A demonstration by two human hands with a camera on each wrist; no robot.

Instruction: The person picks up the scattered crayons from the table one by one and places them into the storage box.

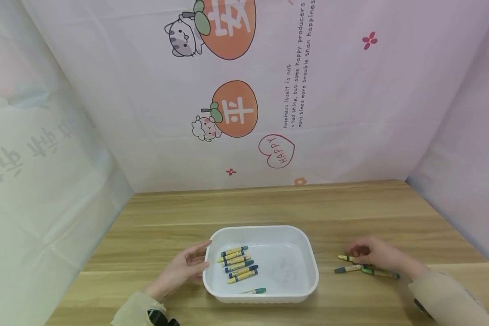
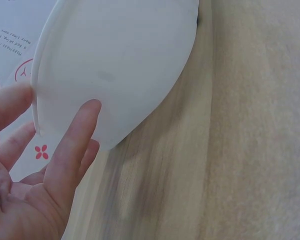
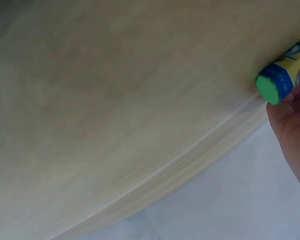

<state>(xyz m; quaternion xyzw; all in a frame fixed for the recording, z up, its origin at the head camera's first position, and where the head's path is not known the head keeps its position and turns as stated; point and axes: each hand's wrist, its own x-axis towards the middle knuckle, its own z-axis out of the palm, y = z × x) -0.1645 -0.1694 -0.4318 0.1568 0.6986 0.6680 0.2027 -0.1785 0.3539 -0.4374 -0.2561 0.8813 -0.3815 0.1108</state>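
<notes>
A white plastic tray [image 1: 261, 299] sits on the table, with several yellow-wrapped crayons [image 1: 239, 264] in its left half and a green-tipped crayon [image 1: 256, 290] near its front wall. My left hand [image 1: 183, 270] is at the tray's left end. Its loosely extended fingers [image 2: 72, 140] reach the rim and outer wall. To the right of the tray, my right hand [image 1: 371, 252] bends its fingers down over a yellow crayon [image 1: 345, 258], a dark-tipped crayon [image 1: 347, 269] and a green crayon [image 1: 381, 273]. I cannot tell whether it pinches one. The right wrist view shows a green-ended crayon [image 3: 280, 82] beside that hand.
The wooden table [image 1: 167, 213] reaches back to a printed white cloth [image 1: 330, 149] hanging behind it. More cloth hangs at the left [image 1: 57, 181] and the right [image 1: 468, 181]. The table's edge [image 3: 155, 187] runs below the right hand.
</notes>
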